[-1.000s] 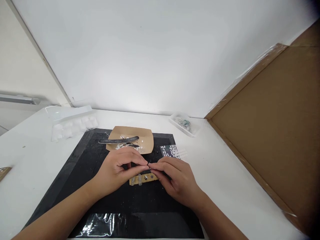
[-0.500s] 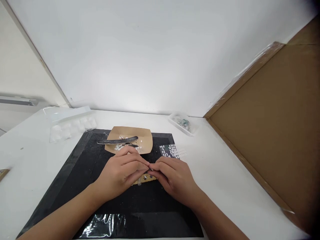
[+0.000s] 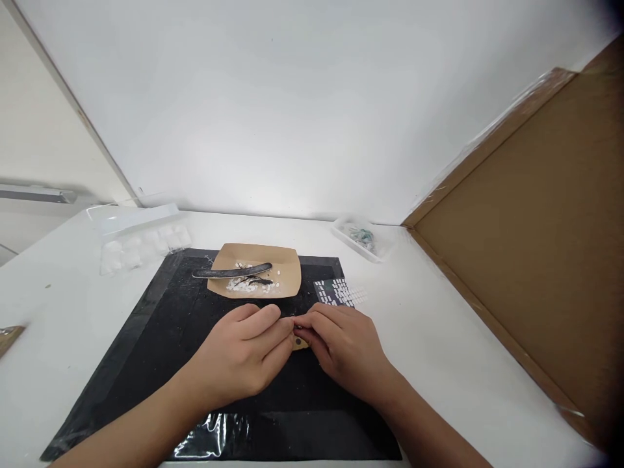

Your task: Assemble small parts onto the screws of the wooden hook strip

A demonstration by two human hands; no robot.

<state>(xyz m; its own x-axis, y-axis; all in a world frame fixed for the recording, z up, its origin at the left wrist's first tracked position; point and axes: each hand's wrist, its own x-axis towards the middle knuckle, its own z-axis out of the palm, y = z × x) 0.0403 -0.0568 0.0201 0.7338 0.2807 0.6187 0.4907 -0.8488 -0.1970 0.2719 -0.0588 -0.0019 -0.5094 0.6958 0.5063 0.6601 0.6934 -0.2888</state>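
Note:
Over the black mat my two hands meet at the fingertips. My left hand is closed, thumb and fingers pressed together. My right hand is closed in a pinch, its fingertips touching those of the left. Something tiny and dark shows between the fingertips, too small and covered to name. Just below them, part of a yellow piece with a dark round spot is visible, the rest of it behind my left hand.
Behind my hands, a brown paper tray holds white bits and a black nail file lying across it. A sheet of small white tabs, a white dish of small pieces and a clear compartment box are around. Cardboard stands right.
My left hand has rolled inward, its fingers curling more, and now covers more of the yellow piece. The right hand stays in nearly the same pinch. The view has shifted slightly.

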